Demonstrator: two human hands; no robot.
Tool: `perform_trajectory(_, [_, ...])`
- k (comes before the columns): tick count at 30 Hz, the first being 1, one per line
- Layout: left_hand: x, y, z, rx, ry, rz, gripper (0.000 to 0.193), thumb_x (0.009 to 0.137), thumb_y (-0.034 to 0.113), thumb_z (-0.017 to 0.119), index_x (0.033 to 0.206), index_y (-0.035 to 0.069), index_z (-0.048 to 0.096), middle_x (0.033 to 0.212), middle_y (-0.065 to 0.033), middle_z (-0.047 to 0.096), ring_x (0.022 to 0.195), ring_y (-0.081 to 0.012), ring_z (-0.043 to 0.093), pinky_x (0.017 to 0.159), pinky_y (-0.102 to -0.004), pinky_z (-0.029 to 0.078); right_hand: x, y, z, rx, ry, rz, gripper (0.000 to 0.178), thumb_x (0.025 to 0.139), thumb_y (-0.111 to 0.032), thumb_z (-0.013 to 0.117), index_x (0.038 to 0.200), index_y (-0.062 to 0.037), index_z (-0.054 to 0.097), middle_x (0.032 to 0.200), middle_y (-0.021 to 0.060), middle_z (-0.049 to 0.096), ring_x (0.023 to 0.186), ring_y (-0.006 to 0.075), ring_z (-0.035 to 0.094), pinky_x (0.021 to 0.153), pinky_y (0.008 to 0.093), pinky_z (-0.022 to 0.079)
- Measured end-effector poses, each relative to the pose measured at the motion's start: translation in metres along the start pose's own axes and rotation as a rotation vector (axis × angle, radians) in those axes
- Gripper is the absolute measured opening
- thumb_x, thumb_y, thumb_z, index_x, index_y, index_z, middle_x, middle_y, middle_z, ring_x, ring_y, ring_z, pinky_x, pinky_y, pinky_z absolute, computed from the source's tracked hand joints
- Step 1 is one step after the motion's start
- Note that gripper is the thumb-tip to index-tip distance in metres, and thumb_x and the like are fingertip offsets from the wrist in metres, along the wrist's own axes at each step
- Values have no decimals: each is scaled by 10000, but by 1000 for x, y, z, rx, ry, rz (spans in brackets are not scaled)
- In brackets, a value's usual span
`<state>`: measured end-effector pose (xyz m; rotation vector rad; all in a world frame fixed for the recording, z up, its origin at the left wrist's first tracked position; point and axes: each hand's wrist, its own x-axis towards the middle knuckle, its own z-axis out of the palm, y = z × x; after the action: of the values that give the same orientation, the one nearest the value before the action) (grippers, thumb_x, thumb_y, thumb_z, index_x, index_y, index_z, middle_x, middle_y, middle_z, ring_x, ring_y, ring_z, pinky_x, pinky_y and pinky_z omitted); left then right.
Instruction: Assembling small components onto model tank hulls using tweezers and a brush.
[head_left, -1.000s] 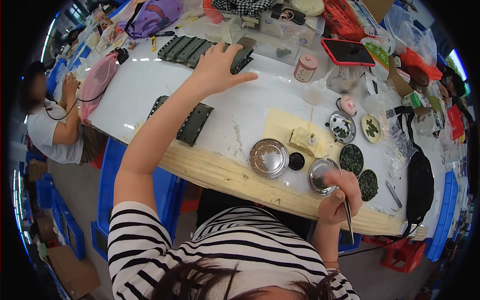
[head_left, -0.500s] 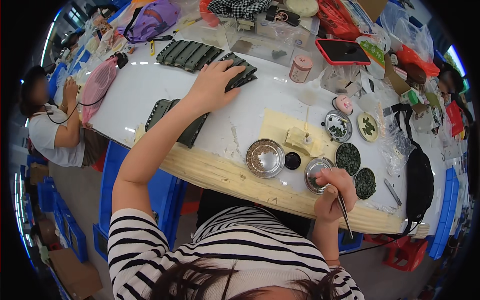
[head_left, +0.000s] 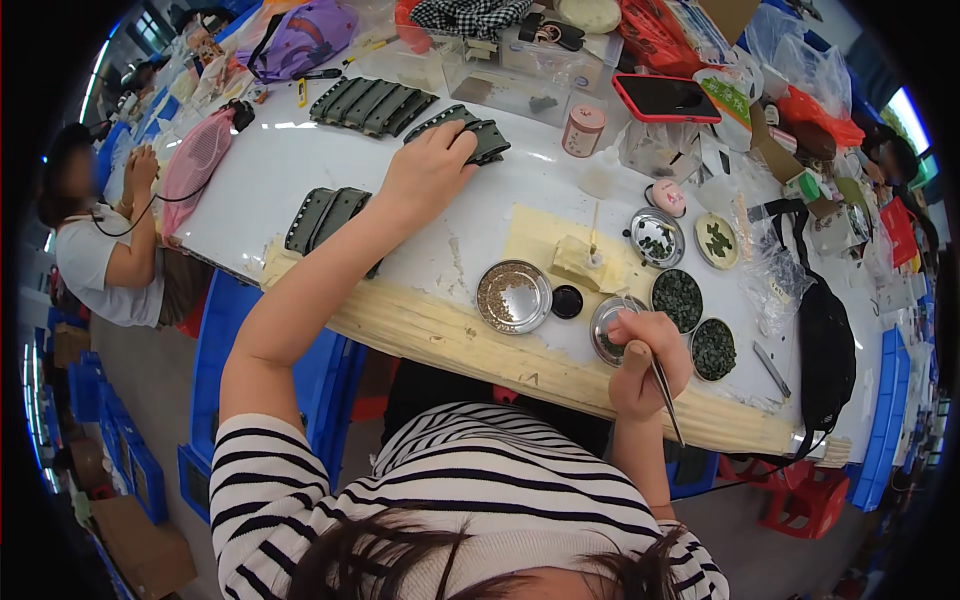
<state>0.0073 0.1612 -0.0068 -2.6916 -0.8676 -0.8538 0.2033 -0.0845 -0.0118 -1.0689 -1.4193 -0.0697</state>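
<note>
My left hand (head_left: 428,172) reaches far across the white table (head_left: 300,170) and grips a dark green studded strip (head_left: 478,135). A second stack of these strips (head_left: 325,217) lies near my left forearm, and a row of them (head_left: 372,102) sits farther back. My right hand (head_left: 652,358) is closed around metal tweezers (head_left: 667,388) that point down toward me. It hovers at the near table edge over a small metal dish (head_left: 606,325).
A round metal dish of tiny beads (head_left: 513,296), a black cap (head_left: 567,301), and several dishes of dark green pieces (head_left: 678,297) surround my right hand. A red-cased phone (head_left: 668,97) and a pink jar (head_left: 582,130) sit behind. Another person (head_left: 105,240) sits at the left.
My left hand has pulled the dark strip slightly toward me and to the left. My right hand has stayed by the small dish with the tweezers.
</note>
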Motion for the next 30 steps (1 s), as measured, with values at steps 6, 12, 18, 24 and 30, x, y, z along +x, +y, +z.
perform_trajectory(6, [-4, 22, -40, -170, -5, 170, 238, 736, 81, 716, 862, 69, 514, 1143, -111, 588, 987, -317, 581, 883, -410, 489, 3, -3, 0, -89, -22, 23, 142, 813, -68, 666, 930, -38, 591, 916, 142, 675, 825, 273, 644, 717, 337, 508])
perform_trajectory(12, [-52, 88, -101, -514, -153, 382, 271, 678, 15, 719, 832, 61, 500, 1105, -113, 601, 944, -318, 613, 989, -487, 451, 12, -27, 16, 5, -441, -41, 332, 692, -183, 790, 851, -56, 528, 1154, 197, 611, 1057, 367, 599, 865, 408, 495])
perform_trajectory(18, [-76, 98, -96, -990, -59, 129, 546, 691, 77, 776, 1153, 49, 487, 1290, -149, 508, 1170, -296, 515, 1033, -473, 400, -1, -35, 21, -11, -317, -125, 334, 672, -145, 814, 766, -53, 506, 1033, 213, 623, 820, 314, 656, 646, 338, 547])
perform_trajectory(24, [-101, 151, -71, -2341, -83, -783, 825, 881, 339, 656, 1477, 63, 156, 1438, -171, 347, 1344, -276, 340, 1092, -439, 310, 0, -49, 35, -100, -130, -94, 433, 644, -148, 867, 784, -68, 465, 1058, 240, 611, 832, 296, 667, 662, 336, 558])
perform_trajectory(30, [-92, 150, -73, -2241, -10, -911, 461, 1024, 286, 348, 1393, 21, 276, 1297, -194, 490, 1215, -287, 490, 1019, -445, 403, 2, -39, 22, -53, -226, 12, 413, 752, -371, 772, 837, -63, 511, 1073, 181, 614, 984, 326, 603, 866, 445, 470])
